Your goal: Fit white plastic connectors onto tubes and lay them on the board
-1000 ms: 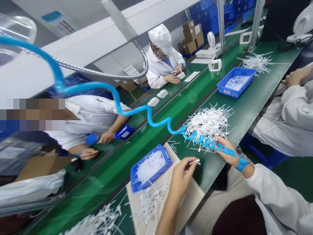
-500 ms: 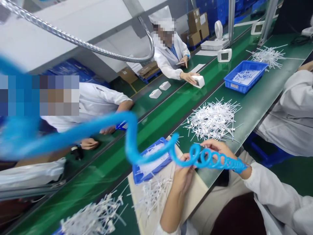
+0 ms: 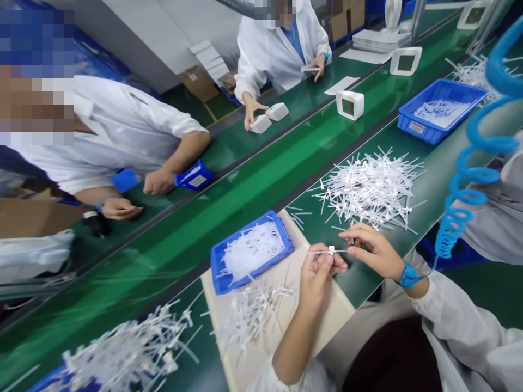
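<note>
Both hands work one tie, seemingly mid-assembly.
Left hand [image 3: 321,269] and right hand [image 3: 373,251] pinch the tie [image 3: 332,251] between them, near the pile [image 3: 370,188], right of the tray [image 3: 249,250]; next likely needs steady, aligned fingers.

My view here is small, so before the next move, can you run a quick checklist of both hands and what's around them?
1. Grip on the white plastic tie: left hand and right hand both pinch it. Ok.
2. Tie's condition: too small to judge. Cannot tell.
3. Blue tray: beside the left hand, holds white pieces, not full. Ok.
4. Pile of ties: just beyond the right hand. Ok.
5. Wrist strap: on the right wrist. Ok.
6. Coiled cord: hangs off to the right, away from the fingers. Ok.
</note>
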Tool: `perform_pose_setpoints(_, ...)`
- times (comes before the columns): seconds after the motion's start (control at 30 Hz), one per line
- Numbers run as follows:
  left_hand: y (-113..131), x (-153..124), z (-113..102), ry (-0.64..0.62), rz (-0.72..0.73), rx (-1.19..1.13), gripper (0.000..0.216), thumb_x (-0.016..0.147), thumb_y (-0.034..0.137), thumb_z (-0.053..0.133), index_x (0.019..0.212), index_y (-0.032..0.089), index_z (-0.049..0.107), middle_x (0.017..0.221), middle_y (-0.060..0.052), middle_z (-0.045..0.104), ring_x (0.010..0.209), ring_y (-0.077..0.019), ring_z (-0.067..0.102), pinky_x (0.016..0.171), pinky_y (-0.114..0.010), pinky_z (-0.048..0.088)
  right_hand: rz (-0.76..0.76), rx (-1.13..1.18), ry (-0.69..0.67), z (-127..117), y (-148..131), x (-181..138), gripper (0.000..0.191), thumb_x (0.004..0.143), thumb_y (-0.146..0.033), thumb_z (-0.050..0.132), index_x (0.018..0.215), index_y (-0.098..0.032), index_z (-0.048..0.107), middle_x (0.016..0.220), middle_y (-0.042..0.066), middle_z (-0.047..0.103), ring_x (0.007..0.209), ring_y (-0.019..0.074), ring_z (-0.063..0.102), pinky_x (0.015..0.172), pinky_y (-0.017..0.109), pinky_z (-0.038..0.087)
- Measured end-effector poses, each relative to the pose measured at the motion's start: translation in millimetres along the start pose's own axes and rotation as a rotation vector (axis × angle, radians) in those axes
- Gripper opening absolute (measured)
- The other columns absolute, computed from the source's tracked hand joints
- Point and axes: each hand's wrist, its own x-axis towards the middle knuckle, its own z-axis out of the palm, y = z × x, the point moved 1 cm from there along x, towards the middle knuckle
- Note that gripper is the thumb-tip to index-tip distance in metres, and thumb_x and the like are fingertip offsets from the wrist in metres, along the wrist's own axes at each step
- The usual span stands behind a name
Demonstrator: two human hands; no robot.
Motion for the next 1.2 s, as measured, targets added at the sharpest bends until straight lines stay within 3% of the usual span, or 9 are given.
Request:
perform_pose_setpoints(0.13,-1.4,-0.4,-1.3,-0.022,-0.003,0.021,0.045,0.094,0.047,0.087,0.112,0.022,0.054,0.081,0.003,0.075,0.071,-0.0119,0.075,0.07,-0.021,0.062,-0.057,-0.007,-0.047,-0.6,-4.0,-2.0,0.034,0.106,-0.037,0.073,0.138,-0.028,0.076,0.114,0.008,0.068,0.1,0.0232,0.066,0.094,0.041,0.058)
perform_pose_setpoints(0.23,-2.2,-0.4,-1.5,-0.036,-0.021,0.068,0.046,0.095,0.05,0.085,0.11,0.023,0.052,0.08,0.002,0.076,0.071,-0.0136,0.076,0.069,-0.022,0.063,-0.045,0.046,-0.086,-0.4,-5.8,-2.3,0.036,0.103,-0.038,0.078,0.137,-0.028,0.077,0.112,0.008,0.07,0.095,0.0214,0.067,0.087,0.037,0.059)
perform_pose_setpoints(0.43,1.9,-3.4,3.3,-0.047,-0.071,0.171,0.046,0.095,0.055,0.082,0.105,0.022,0.052,0.077,0.0,0.077,0.07,-0.0184,0.078,0.063,-0.025,0.064,-0.013,0.162,-0.057,0.1,-6.7,-0.2,0.019,0.104,-0.035,0.075,0.118,-0.026,0.086,0.103,0.007,0.078,0.095,0.0214,0.073,0.085,0.035,0.062)
perform_pose_setpoints(0.6,12.1,-8.4,9.1,-0.004,0.148,0.378,0.034,0.1,0.051,0.077,0.104,0.019,0.066,0.087,-0.006,0.078,0.075,-0.0183,0.078,0.068,-0.028,0.066,0.128,0.254,-0.018,-1.7,-3.0,-0.7,0.019,0.101,-0.039,0.079,0.109,-0.023,0.088,0.094,0.006,0.078,0.083,0.019,0.073,0.078,0.032,0.063)
perform_pose_setpoints(0.73,18.3,-9.2,9.4,0.067,0.336,0.536,0.025,0.1,0.043,0.078,0.099,0.018,0.076,0.091,-0.006,0.076,0.075,-0.0166,0.076,0.067,-0.025,0.064,0.125,0.285,0.001,-1.9,-2.0,-2.0,0.015,0.1,-0.035,0.081,0.107,-0.024,0.088,0.09,0.004,0.076,0.081,0.0177,0.071,0.081,0.033,0.061)
perform_pose_setpoints(1.0,15.7,-9.8,3.4,0.096,0.495,0.609,0.017,0.101,0.033,0.078,0.091,0.019,0.079,0.087,-0.005,0.076,0.071,-0.0145,0.072,0.063,-0.023,0.059,-0.013,0.329,-0.056,-2.1,-6.9,-1.6,0.019,0.095,-0.027,0.087,0.114,-0.026,0.086,0.101,0.006,0.075,0.091,0.0191,0.07,0.087,0.034,0.062)
perform_pose_setpoints(1.2,14.1,-11.4,2.5,0.078,0.495,0.676,0.014,0.1,0.031,0.078,0.09,0.022,0.081,0.086,-0.005,0.078,0.081,-0.0187,0.074,0.075,-0.03,0.061,0.05,0.296,-0.096,0.6,-8.4,1.1,0.015,0.095,-0.031,0.087,0.108,-0.023,0.086,0.102,0.007,0.078,0.093,0.0202,0.072,0.089,0.035,0.062)
